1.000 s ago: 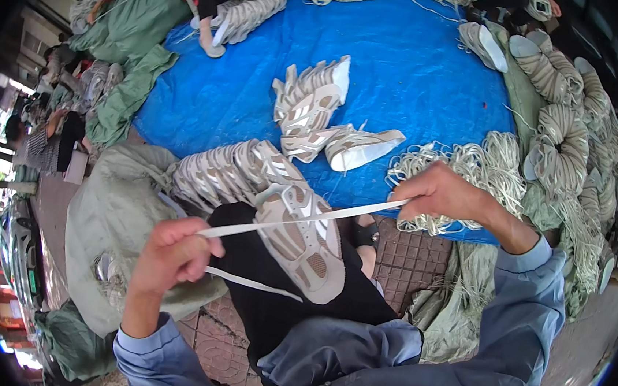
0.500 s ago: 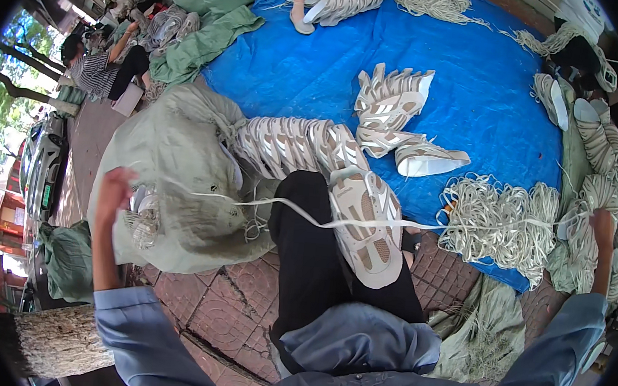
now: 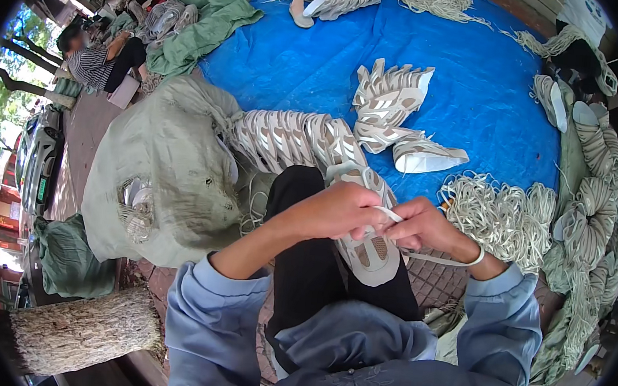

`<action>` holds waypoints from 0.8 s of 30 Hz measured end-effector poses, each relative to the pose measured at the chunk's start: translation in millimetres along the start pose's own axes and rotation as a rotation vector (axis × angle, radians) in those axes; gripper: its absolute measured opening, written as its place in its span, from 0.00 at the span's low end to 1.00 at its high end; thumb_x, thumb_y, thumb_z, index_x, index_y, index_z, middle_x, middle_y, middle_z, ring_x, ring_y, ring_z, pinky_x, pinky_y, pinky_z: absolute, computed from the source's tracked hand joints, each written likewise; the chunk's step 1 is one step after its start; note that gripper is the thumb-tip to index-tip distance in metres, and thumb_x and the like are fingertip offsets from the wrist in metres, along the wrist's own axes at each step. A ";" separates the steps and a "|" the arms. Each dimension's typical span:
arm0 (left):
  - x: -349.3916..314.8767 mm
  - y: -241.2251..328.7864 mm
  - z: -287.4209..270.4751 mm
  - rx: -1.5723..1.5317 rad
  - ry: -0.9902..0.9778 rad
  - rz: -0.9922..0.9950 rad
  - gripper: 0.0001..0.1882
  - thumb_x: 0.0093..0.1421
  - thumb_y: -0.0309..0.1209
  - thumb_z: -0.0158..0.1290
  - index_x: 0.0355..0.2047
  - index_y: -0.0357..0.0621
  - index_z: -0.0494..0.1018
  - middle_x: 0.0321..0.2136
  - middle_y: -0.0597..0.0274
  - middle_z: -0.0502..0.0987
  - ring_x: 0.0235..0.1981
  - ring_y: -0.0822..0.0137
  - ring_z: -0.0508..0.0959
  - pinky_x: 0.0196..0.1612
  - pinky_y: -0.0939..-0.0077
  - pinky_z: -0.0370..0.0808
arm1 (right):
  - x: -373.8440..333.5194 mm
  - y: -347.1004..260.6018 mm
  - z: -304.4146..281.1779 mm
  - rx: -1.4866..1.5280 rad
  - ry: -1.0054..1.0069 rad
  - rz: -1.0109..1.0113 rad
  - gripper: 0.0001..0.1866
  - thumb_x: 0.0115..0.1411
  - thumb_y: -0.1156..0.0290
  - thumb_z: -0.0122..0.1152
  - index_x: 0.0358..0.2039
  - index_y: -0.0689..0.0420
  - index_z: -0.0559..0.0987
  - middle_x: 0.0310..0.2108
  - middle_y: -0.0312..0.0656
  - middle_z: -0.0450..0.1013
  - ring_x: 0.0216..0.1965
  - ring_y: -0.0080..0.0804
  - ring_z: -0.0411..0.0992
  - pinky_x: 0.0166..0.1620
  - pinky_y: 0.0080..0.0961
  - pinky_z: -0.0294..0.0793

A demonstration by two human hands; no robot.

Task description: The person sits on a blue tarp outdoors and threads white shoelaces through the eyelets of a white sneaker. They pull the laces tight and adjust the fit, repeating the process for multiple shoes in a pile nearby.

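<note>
A beige and white shoe upper (image 3: 370, 266) lies across my dark-trousered lap, its rounded toe toward me. Above its middle, my left hand (image 3: 351, 211) and my right hand (image 3: 424, 226) are close together, fingers pinched on a white shoelace (image 3: 388, 213). Part of the lace loops out beside my right wrist. My fingers cover the lacing holes, so how far the lace is threaded cannot be seen. Beyond my knees, a long row of nested shoe uppers (image 3: 284, 141) runs from the lap toward a pale sack.
A blue tarp (image 3: 501, 99) holds a loose stack of uppers (image 3: 390, 101) and a heap of white laces (image 3: 501, 221). The pale sack (image 3: 164, 173) bulges at left above a tree trunk (image 3: 84, 331). Bundled uppers (image 3: 595, 203) line the right. Other people sit at upper left.
My hands have come in from far apart, where the lace was stretched wide, to meet over the shoe upper. The lace now hangs in a loop by my right wrist.
</note>
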State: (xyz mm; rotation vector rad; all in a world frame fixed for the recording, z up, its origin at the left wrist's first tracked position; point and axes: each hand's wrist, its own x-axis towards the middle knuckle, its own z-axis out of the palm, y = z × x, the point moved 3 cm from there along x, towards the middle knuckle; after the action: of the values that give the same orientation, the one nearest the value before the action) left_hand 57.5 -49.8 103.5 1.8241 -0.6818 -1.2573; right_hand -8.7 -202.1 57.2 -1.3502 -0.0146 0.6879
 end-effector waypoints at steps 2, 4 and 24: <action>-13.1 -27.5 -15.3 -0.109 -0.015 -0.108 0.11 0.58 0.33 0.45 0.28 0.38 0.73 0.13 0.66 0.68 0.10 0.80 0.64 0.13 0.85 0.58 | -5.8 16.2 -28.3 0.024 0.094 0.061 0.10 0.46 0.72 0.63 0.31 0.61 0.80 0.15 0.32 0.69 0.17 0.14 0.60 0.19 0.13 0.54; -17.9 -52.5 -19.1 -0.188 -0.042 -0.158 0.12 0.59 0.33 0.44 0.30 0.35 0.73 0.13 0.66 0.68 0.10 0.78 0.65 0.14 0.85 0.60 | -18.6 41.7 -68.7 -0.145 0.207 0.058 0.09 0.47 0.71 0.63 0.30 0.60 0.81 0.14 0.32 0.69 0.16 0.14 0.59 0.19 0.13 0.54; 55.2 -77.1 35.6 -1.155 0.032 0.024 0.13 0.59 0.33 0.45 0.37 0.34 0.70 0.33 0.52 0.76 0.33 0.61 0.78 0.35 0.71 0.74 | -23.7 -1.5 30.5 -1.904 0.145 -1.249 0.13 0.40 0.67 0.54 0.29 0.54 0.75 0.33 0.32 0.68 0.34 0.22 0.64 0.34 0.21 0.65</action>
State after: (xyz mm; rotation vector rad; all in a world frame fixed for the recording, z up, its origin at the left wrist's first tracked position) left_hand 43.5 -63.0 4.2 0.8555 0.0952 -1.2027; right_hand -39.1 -186.0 75.0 -2.5893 -1.5835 -0.8577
